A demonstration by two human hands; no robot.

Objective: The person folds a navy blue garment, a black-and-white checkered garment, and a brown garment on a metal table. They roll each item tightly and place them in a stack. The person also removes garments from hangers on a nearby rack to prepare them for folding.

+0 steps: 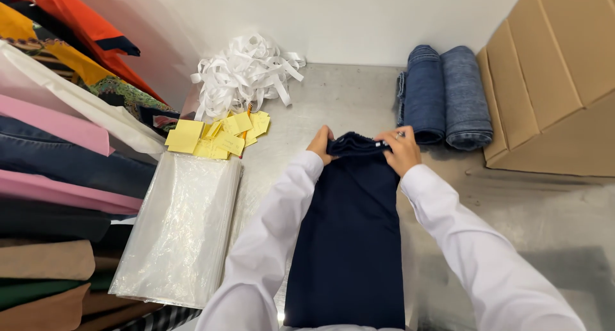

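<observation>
Dark navy folded garment (349, 241) pinched at its far end by both hands on a grey metal counter (339, 94).

The left hand (320, 145) is closed on the garment's far left corner and the right hand (402, 150) is closed on the far right corner, fingers curled over the bunched edge; both arms wear white sleeves (269, 241). The garment lies lengthwise on the counter, running from the hands back toward the person. Just left of it lies a stack of clear plastic bags (179, 228), with loose yellow paper tags (218, 136) beyond that and a heap of white ribbon strips (246, 72) further back. Two rolled blue denim pieces (442, 97) lie beyond the right hand, beside a brown cardboard box (557, 75). Piled folded clothes in mixed colours (51, 177) fill the left edge.
</observation>
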